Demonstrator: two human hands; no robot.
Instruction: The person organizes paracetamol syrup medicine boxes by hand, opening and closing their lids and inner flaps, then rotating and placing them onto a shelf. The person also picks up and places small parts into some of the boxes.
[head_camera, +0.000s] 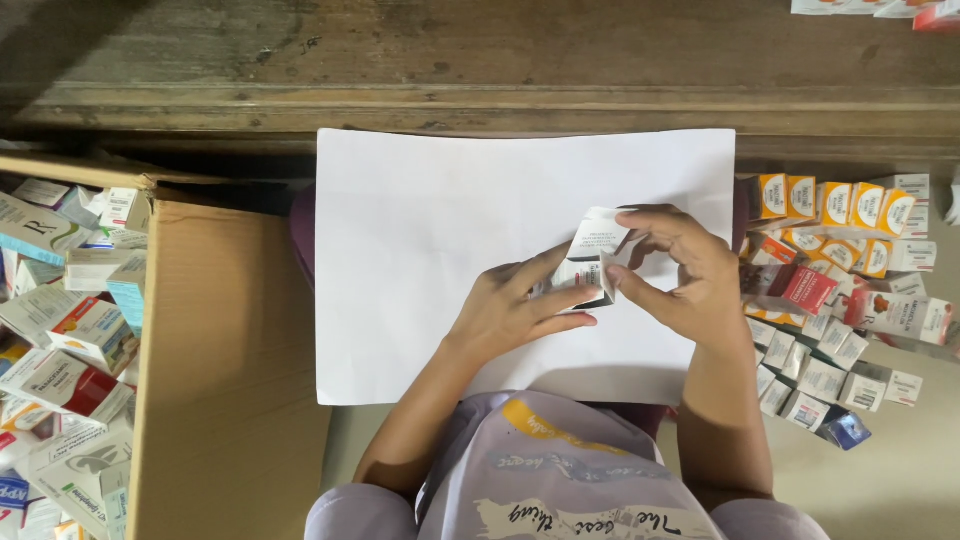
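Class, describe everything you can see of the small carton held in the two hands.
The small carton looks like thin white card with dark print and a red patch. Its end flap is open. It is held above a white sheet, tilted. The left hand grips it from below; the right hand pinches its right side with its fingers.

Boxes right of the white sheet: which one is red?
The red box lying just right of the right hand, at the pile's left edge. The boxes above it are orange and white; those below are mostly white.
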